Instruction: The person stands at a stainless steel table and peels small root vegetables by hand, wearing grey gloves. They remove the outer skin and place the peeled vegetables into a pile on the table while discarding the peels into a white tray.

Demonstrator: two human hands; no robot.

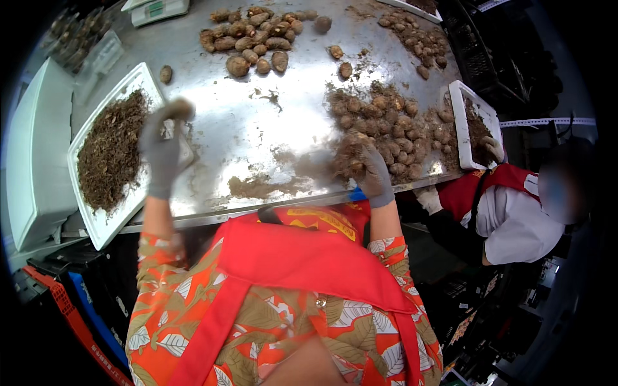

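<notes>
My left hand (161,154), in a grey glove, is blurred beside the inner edge of a white foam tray (108,227). Its fingers are closed on a brown root (179,109), too blurred to show detail. Dark fibrous peelings (113,149) fill much of that tray. Near the table's front edge, my right hand (376,176), also gloved, grips a hairy taro (351,153). Just beyond it lies a heap of small soil-covered taros (386,128). Loose brown dirt (260,187) is spread on the metal table (217,130) between my hands.
Larger taros (258,34) lie in a group at the far side. Smaller ones (417,41) are spread at the far right. A scale (157,10) stands at the far left. A co-worker (512,217) is at the right, one gloved hand at another foam tray (475,91).
</notes>
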